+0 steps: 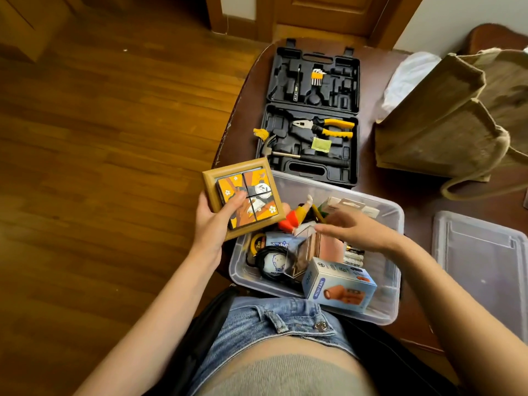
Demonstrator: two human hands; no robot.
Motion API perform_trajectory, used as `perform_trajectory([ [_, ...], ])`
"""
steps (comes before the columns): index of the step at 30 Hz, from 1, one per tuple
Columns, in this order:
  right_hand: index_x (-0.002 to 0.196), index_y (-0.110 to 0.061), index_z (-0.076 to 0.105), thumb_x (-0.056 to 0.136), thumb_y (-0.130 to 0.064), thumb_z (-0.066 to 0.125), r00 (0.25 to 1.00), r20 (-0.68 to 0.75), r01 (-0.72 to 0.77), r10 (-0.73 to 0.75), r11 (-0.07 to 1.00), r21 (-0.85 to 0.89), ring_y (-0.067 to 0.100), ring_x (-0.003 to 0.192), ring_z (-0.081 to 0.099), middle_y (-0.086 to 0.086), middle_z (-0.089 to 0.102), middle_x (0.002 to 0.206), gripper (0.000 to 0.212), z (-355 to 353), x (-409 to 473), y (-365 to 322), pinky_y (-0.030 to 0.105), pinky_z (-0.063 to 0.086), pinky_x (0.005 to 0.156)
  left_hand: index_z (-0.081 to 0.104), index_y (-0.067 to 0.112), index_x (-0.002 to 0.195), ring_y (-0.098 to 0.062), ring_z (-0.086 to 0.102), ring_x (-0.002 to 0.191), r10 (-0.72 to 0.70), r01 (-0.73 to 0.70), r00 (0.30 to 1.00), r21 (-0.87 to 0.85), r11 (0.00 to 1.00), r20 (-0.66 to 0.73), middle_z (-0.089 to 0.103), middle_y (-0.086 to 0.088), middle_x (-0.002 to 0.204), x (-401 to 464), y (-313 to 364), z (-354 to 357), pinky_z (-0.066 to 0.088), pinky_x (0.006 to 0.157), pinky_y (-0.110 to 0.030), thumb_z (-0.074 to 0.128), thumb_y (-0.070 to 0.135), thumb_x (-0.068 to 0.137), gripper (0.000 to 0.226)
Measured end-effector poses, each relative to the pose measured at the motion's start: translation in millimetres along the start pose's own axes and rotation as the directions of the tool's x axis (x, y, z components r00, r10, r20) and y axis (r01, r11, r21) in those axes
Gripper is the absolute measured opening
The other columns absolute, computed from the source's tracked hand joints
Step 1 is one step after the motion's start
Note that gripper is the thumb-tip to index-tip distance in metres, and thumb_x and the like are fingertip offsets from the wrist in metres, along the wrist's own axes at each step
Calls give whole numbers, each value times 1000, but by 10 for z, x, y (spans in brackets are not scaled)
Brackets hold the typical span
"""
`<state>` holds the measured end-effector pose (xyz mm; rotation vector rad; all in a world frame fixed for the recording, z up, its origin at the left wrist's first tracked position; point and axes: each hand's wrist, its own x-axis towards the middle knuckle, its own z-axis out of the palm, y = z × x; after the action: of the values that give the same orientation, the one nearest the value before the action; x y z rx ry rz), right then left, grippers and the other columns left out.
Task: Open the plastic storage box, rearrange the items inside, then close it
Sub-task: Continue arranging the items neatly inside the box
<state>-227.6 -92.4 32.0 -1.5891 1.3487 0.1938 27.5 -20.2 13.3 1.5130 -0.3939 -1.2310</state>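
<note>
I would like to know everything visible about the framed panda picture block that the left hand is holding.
The square wooden-framed panda picture has a light tan frame that looks like wood. Inside sit four square tiles that together show a black-and-white panda on an orange ground with small white flowers. It is tilted, held above the far left corner of the clear plastic storage box. The left hand holds it from below, thumb lying on the lower left tile. Nothing else visibly touches it.

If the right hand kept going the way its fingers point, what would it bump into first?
Probably the orange and red toy figure. The right hand hovers over the storage box, open fingers pointing left toward the toy. Depth is unclear, so it might pass just above, toward the framed panda puzzle.
</note>
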Motion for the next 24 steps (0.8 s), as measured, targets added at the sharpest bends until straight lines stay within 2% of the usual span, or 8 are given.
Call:
perform_trajectory([
  [4, 146, -29, 21, 53, -62, 76, 942, 320, -91, 101, 995, -47, 13, 125, 42, -7, 37, 143, 113, -64, -380, 359, 33, 36, 108, 53, 26, 123, -17, 68, 100, -6, 0, 997, 72, 997, 81, 70, 4, 110, -18, -68, 67, 56, 80, -36, 83, 36, 66, 65],
  [7, 149, -33, 2, 53, -57, 80, 918, 368, -132, 149, 989, -70, 18, 131, 39, -2, 33, 148, 126, 122, -449, 496, 39, 32, 112, 55, 30, 117, -16, 69, 98, -5, -11, 990, 107, 994, 142, 71, 4, 108, -29, -92, 129, 56, 81, -38, 82, 40, 64, 60],
  [11, 143, -37, 15, 59, -51, 79, 974, 222, -113, 54, 959, 260, 9, 111, 56, -7, 48, 134, 107, 345, -427, 576, 30, 45, 100, 57, 32, 113, -14, 70, 96, 1, -20, 986, 116, 993, 168, 71, 5, 106, -26, -79, 187, 57, 80, -36, 77, 39, 65, 53],
  [14, 132, -35, 41, 64, -47, 79, 998, 18, -61, 61, 825, 563, 11, 89, 67, -5, 64, 111, 79, 361, -373, 561, 25, 56, 66, 57, 28, 117, -19, 69, 99, -23, 10, 984, 73, 997, 177, 71, 1, 109, -32, -49, 233, 57, 79, -39, 77, 36, 66, 55],
  [16, 119, -34, 56, 66, -51, 78, 996, -44, -31, 72, 796, 604, 9, 74, 68, -6, 70, 95, 60, 333, -319, 500, 21, 51, 57, 58, 24, 118, -21, 69, 99, -48, 53, 981, -18, 998, 186, 71, -1, 109, -34, -18, 250, 58, 75, -37, 75, 32, 67, 54],
  [18, 106, -30, 63, 66, -56, 73, 994, -76, -15, 76, 793, 609, 13, 70, 66, -3, 70, 86, 49, 306, -277, 450, 27, 54, 61, 60, 24, 116, -21, 70, 96, -63, 84, 977, -95, 992, 204, 72, -1, 106, -24, 33, 249, 59, 70, -35, 72, 30, 69, 49],
  [21, 106, -25, 62, 70, -58, 71, 981, -165, 30, 100, 767, 641, 13, 67, 67, 0, 70, 85, 50, 265, -215, 378, 28, 56, 63, 55, 17, 129, -24, 68, 100, -47, 78, 968, -116, 990, 248, 68, -6, 114, 4, 104, 225, 58, 80, -41, 67, 30, 75, 57],
  [24, 96, -24, 62, 77, -48, 69, 949, -277, 69, 152, 756, 651, 10, 66, 66, 0, 69, 86, 31, 228, -131, 286, 26, 55, 59, 52, 12, 133, -27, 65, 104, -50, 69, 962, -64, 996, 270, 65, -11, 121, -2, 125, 201, 56, 85, -41, 65, 34, 77, 62],
])
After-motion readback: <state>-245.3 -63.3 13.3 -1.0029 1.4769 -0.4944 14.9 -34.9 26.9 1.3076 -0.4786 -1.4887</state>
